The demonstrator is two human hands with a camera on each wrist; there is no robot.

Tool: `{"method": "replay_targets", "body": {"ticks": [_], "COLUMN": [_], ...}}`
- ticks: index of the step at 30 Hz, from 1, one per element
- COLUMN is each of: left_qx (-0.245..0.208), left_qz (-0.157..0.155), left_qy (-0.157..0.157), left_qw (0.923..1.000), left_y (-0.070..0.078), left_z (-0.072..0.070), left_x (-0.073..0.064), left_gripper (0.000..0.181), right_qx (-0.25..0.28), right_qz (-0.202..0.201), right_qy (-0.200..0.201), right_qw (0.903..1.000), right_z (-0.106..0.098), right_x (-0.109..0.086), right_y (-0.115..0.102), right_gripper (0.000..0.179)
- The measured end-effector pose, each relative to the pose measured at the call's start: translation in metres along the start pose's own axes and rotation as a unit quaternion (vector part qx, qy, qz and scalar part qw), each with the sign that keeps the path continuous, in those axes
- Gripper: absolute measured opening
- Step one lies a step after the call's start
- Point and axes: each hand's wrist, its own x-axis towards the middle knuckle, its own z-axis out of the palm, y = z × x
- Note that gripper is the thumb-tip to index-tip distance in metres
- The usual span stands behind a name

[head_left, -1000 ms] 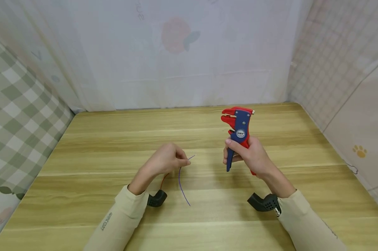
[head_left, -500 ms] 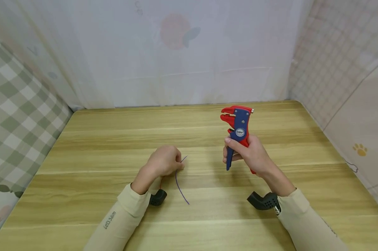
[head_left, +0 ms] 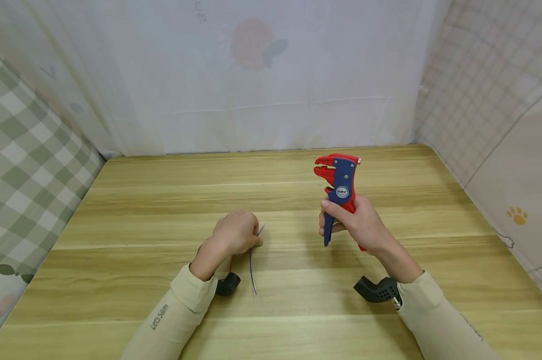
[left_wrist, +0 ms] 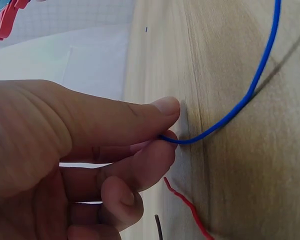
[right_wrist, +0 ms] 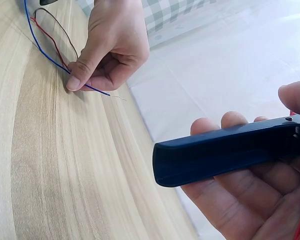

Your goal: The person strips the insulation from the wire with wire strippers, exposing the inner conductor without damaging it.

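My left hand (head_left: 236,232) pinches a thin blue wire (left_wrist: 215,127) between thumb and forefinger, low over the table. In the right wrist view the wire's end pokes past the fingertips, with fine bare strands (right_wrist: 119,97) at its tip. Beside that hand lie a red wire (left_wrist: 190,205) and a dark brown wire (left_wrist: 159,227). To the right, my right hand (head_left: 365,222) holds a red and blue wire stripper (head_left: 341,180) upright by its handles. The stripper's red jaws point left and stand apart, with nothing between them. Its blue handle (right_wrist: 215,150) fills much of the right wrist view.
The wood-grain table (head_left: 298,330) runs back to a pale sheet (head_left: 298,120). A green checked cloth (head_left: 23,135) hangs at the left. On the table lies a tiny dark scrap (left_wrist: 146,29). Black wrist mounts (head_left: 228,284) jut inward from both sleeves.
My left hand has drawn back left and slightly down with the blue wire. The wire's loose tail has swung left. My right hand and the stripper have barely shifted.
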Motion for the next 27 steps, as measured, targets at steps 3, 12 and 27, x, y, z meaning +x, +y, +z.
{"method": "replay_targets", "body": {"ticks": [3,12,27], "left_qx": [0.002,0.010,0.029], "left_qz": [-0.001,-0.016,-0.021], "left_qy": [0.003,0.005,-0.018], "left_qw": [1.0000,0.9998,0.9992], "left_y": [0.001,0.001,-0.023], "left_z": [0.001,-0.004,-0.023], "left_x": [0.000,-0.002,-0.006], "left_gripper": [0.044,0.048,0.035], "right_qx": [-0.002,-0.003,0.001], "right_qz": [0.002,0.005,0.003], "right_qy": [-0.001,-0.001,0.002], "right_qw": [1.0000,1.0000,1.0000], "right_z": [0.000,-0.001,-0.001], "right_x": [0.000,0.000,0.000], "right_y": [0.000,0.000,0.000], "right_gripper": [0.023,0.024,0.021]}}
